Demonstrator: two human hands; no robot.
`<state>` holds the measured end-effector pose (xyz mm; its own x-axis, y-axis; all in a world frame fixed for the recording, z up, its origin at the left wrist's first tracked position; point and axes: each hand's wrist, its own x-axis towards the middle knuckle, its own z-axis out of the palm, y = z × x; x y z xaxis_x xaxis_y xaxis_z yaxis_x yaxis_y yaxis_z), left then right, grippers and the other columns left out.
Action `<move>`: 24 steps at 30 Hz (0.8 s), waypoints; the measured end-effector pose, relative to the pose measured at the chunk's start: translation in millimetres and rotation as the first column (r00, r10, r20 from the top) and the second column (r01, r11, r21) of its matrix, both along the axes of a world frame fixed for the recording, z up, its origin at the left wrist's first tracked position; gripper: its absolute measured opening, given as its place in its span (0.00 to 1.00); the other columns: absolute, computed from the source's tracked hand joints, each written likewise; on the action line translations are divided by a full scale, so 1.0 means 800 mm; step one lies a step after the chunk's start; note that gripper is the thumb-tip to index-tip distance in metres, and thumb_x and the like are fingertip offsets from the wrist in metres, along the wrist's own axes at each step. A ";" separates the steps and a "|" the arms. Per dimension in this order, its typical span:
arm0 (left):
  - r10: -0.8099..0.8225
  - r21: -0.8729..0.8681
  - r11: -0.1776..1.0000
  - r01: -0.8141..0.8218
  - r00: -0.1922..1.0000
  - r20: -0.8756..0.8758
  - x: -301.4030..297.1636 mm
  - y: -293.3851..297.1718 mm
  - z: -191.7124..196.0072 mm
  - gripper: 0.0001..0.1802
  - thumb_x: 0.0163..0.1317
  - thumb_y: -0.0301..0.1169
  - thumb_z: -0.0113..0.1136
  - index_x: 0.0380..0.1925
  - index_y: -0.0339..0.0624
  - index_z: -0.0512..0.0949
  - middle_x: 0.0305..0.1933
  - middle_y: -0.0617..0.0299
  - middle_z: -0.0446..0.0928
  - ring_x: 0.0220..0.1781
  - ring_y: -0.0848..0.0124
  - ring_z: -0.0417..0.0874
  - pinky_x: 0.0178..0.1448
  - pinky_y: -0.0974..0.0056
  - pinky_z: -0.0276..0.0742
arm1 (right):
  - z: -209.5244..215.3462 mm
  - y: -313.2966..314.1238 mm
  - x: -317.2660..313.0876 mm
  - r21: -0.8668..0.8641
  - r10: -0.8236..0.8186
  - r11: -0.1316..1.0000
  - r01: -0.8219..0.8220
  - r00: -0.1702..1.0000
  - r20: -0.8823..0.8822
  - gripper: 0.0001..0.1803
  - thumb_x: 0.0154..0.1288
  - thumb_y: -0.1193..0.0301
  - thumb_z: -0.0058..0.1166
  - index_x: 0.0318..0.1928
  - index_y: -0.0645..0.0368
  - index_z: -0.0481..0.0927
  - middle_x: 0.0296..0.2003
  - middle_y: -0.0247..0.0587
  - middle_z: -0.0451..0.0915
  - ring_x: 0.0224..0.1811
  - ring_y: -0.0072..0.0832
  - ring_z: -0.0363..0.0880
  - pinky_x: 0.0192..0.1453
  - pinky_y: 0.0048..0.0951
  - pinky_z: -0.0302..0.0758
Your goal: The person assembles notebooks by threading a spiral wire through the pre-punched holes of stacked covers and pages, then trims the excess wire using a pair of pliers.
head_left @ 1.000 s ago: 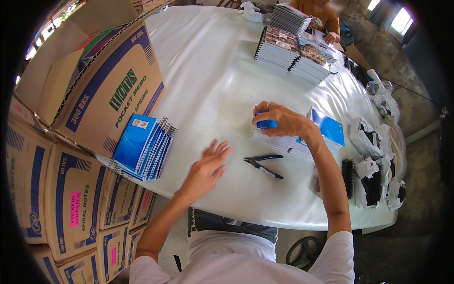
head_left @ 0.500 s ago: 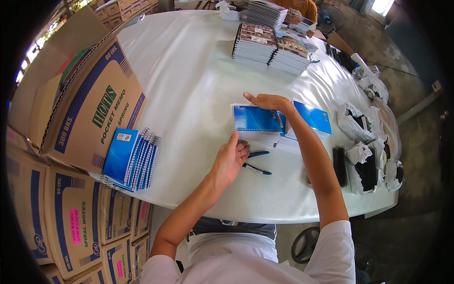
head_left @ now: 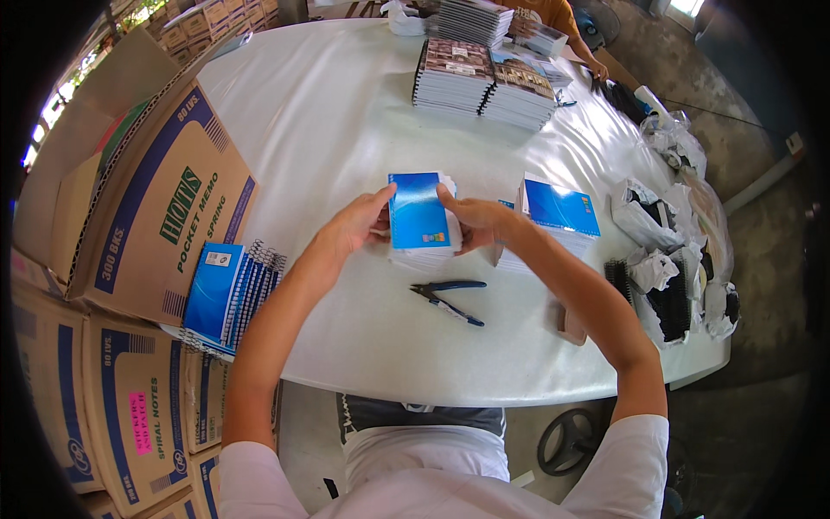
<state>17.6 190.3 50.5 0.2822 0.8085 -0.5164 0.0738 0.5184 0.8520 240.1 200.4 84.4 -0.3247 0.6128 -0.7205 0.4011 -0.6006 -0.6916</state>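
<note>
1. Between the hands, near the centre of the white-covered bench (head_left: 337, 130), a rectangular stack of white paper sheets with a glossy blue cover (head_left: 418, 216) is held; clock directions are taken from it, with twelve o'clock away from the body.
2. It is gripped at nine o'clock by the left hand (head_left: 361, 218), partly closed, with the thumb laid at the cover's edge; the forearm is brought in from between seven and eight o'clock.
3. It is gripped at three o'clock by the right hand (head_left: 474, 218), also partly closed, its thumb pressed near the cover's upper edge; the forearm is slanted in from four o'clock.
4. Most of the fingers are hidden beside the stack, and whether its underside is touching the bench cannot be told.
5. A second blue-covered paper stack (head_left: 560, 208) is seen at three o'clock, partly covered by the right wrist.
6. Dark-blue-handled metal pliers (head_left: 429, 291) are laid between five and six o'clock.
7. At four o'clock, a small brown block (head_left: 571, 325) is partly hidden by the right forearm.
</note>
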 end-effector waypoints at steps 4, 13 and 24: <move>-0.255 0.114 0.951 0.288 0.936 -0.242 0.009 0.040 0.018 0.33 0.66 0.60 0.55 0.49 0.39 0.81 0.49 0.56 0.82 0.46 0.68 0.83 0.49 0.58 0.76 | -0.006 -0.089 -0.015 0.003 -0.328 0.935 0.355 0.866 -0.377 0.41 0.73 0.40 0.40 0.69 0.62 0.59 0.63 0.55 0.68 0.64 0.42 0.72 0.68 0.45 0.72; -0.190 0.402 0.884 0.240 0.969 -0.160 0.064 0.058 0.008 0.30 0.70 0.44 0.59 0.68 0.45 0.70 0.62 0.49 0.77 0.62 0.65 0.79 0.65 0.62 0.72 | 0.009 -0.166 0.017 0.307 -0.052 0.946 0.103 0.984 -0.170 0.19 0.70 0.67 0.56 0.58 0.60 0.76 0.56 0.44 0.74 0.57 0.30 0.73 0.60 0.38 0.75; 0.413 0.734 0.604 -0.310 0.910 0.044 0.008 -0.078 0.004 0.31 0.68 0.22 0.52 0.72 0.42 0.63 0.77 0.54 0.58 0.79 0.63 0.56 0.76 0.60 0.56 | 0.032 -0.082 -0.003 0.748 0.274 -0.095 -0.657 0.705 0.654 0.21 0.51 0.73 0.70 0.47 0.41 0.85 0.61 0.38 0.74 0.61 0.39 0.71 0.58 0.42 0.73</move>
